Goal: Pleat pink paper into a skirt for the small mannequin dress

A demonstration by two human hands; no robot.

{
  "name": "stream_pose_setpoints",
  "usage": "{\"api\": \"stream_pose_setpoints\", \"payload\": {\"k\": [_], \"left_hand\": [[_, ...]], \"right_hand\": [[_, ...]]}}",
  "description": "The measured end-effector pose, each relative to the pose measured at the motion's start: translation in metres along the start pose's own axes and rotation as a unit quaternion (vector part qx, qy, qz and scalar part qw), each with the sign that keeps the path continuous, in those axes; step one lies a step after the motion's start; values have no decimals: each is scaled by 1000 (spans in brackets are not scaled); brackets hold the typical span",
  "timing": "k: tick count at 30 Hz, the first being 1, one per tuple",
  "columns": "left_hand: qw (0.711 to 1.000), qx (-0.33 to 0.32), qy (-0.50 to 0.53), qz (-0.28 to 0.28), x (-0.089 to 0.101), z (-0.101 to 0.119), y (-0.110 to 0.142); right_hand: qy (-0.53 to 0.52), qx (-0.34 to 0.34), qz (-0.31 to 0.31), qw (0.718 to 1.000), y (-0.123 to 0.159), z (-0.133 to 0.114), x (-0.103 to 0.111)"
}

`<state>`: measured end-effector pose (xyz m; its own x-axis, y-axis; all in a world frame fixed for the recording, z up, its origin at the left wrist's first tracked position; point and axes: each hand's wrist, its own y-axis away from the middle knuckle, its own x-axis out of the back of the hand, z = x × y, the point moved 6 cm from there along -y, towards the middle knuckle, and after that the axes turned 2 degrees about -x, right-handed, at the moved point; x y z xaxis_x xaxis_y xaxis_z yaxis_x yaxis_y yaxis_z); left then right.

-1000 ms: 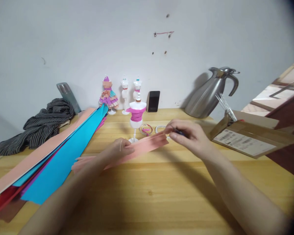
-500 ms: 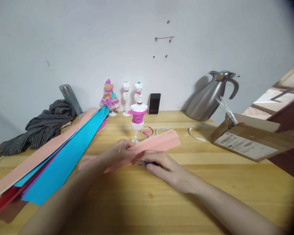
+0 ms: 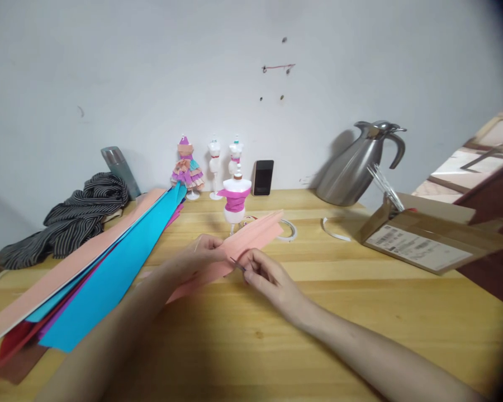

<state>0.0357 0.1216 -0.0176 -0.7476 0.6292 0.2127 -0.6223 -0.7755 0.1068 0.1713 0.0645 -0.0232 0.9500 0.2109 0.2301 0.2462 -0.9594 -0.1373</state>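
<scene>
A person's left hand [image 3: 203, 254] pinches pink crepe paper [image 3: 251, 234] above a pale wooden table [image 3: 260, 357] while the right hand [image 3: 270, 279] grips a small dark tool [image 3: 238, 264] against its near edge. A mannequin [image 3: 235, 202] wrapped in magenta stands just beyond the paper. Colored sheets [image 3: 113, 273] and striped cloth [image 3: 73, 218] lie left; a steel jug [image 3: 352, 167] and cardboard box [image 3: 419, 237] sit right, before a pale, marked wall [image 3: 171, 61].
</scene>
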Motion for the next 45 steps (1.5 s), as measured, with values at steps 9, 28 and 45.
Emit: {"api": "stream_pose_setpoints", "payload": {"k": [9, 28, 45], "left_hand": [[999, 36, 18, -30, 3, 0, -1], [993, 4, -111, -35, 6, 5, -3], [994, 15, -96, -42, 7, 1, -4]], "right_hand": [[-204, -79, 75, 973, -1, 46, -16], [-260, -101, 107, 954, 1, 67, -23], [-263, -97, 87, 956, -2, 73, -24]]}}
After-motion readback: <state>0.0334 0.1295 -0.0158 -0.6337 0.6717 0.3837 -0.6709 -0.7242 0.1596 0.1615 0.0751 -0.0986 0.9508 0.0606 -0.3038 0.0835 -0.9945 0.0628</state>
